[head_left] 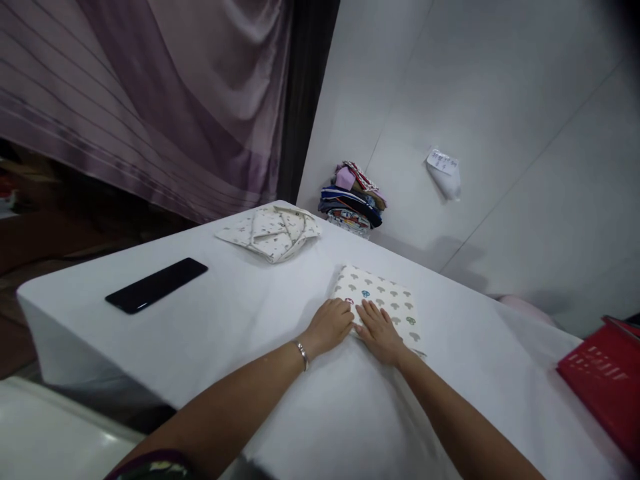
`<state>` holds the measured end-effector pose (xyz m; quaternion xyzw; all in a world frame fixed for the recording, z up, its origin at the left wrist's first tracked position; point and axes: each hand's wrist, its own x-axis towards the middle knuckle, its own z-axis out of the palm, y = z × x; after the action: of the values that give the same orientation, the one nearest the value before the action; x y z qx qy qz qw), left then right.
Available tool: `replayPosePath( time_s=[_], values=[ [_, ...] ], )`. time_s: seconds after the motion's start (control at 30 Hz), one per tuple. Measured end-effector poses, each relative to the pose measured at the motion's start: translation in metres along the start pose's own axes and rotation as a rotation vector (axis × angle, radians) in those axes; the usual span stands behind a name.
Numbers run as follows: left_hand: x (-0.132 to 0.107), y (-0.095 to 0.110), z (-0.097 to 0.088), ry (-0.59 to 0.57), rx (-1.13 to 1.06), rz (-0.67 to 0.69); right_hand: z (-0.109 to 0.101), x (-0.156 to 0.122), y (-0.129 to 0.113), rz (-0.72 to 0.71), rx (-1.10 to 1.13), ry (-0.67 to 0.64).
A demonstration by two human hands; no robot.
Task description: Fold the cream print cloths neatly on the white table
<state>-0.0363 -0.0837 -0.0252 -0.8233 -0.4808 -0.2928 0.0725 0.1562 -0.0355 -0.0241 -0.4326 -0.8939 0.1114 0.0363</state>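
Note:
A folded white cloth (383, 303) printed with grey mushrooms and a few coloured ones lies on the white-covered table. At its near left corner is my left hand (331, 325), fingers curled together over the edge; their tips are partly hidden. A silver bracelet (301, 355) circles that wrist. My right hand (379, 332) rests flat on the near part of the cloth, its fingers stretched out. Farther back on the left lies a loosely bundled white garment (275, 233) with a small print and grey trim, apart from both hands.
A black phone (157, 285) lies on the table (240, 320) at the left. Behind the far edge rises a stack of folded clothes (353, 200) by the wall. A red bag (603, 377) sits at the right. A purple curtain (200, 100) hangs at the back left.

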Motion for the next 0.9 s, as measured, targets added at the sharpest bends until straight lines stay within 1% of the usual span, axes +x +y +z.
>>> replayPosePath(
  time_s=[0.1, 0.17, 0.2, 0.23, 0.27, 0.3, 0.37, 0.43, 0.53, 0.6, 0.7, 0.8, 0.87, 0.9],
  values=[
    [0.000, 0.005, 0.004, -0.055, 0.022, 0.012, -0.014, 0.016, 0.011, 0.011, 0.240, -0.038],
    [0.001, 0.006, 0.006, -0.081, 0.026, -0.002, -0.025, 0.031, 0.020, 0.041, 0.352, 0.022],
    [0.000, 0.006, 0.007, -0.089, 0.026, -0.005, -0.029, 0.038, 0.026, 0.065, 0.341, 0.079],
    [0.000, 0.006, 0.007, -0.095, 0.028, -0.005, -0.033, 0.045, 0.032, 0.097, 0.280, 0.139],
    [0.000, 0.006, 0.008, -0.096, 0.030, -0.006, -0.034, 0.049, 0.039, 0.141, 0.182, 0.185],
    [0.000, 0.007, 0.008, -0.093, 0.030, -0.009, -0.034, 0.052, 0.047, 0.198, 0.076, 0.205],
    [-0.001, 0.008, 0.008, -0.078, 0.031, -0.010, -0.028, 0.053, 0.062, 0.333, -0.079, 0.177],
    [-0.002, 0.010, 0.009, -0.065, 0.029, -0.003, -0.020, 0.050, 0.075, 0.427, -0.135, 0.121],
    [-0.002, 0.011, 0.011, -0.057, 0.031, 0.010, -0.014, 0.047, 0.085, 0.443, -0.159, 0.082],
    [-0.001, 0.011, 0.012, -0.056, 0.032, 0.008, -0.017, 0.051, 0.082, 0.445, -0.143, 0.076],
    [0.000, 0.011, 0.011, -0.058, 0.023, 0.000, -0.027, 0.067, 0.062, 0.411, -0.105, 0.111],
    [0.000, 0.011, 0.010, -0.064, 0.005, -0.013, -0.029, 0.091, 0.032, 0.260, -0.104, 0.138],
    [0.001, 0.011, 0.010, -0.061, -0.010, -0.021, -0.024, 0.107, 0.014, 0.174, -0.105, 0.103],
    [0.001, 0.010, 0.010, -0.059, -0.020, -0.026, -0.019, 0.113, 0.006, 0.152, -0.109, 0.083]
  ],
)
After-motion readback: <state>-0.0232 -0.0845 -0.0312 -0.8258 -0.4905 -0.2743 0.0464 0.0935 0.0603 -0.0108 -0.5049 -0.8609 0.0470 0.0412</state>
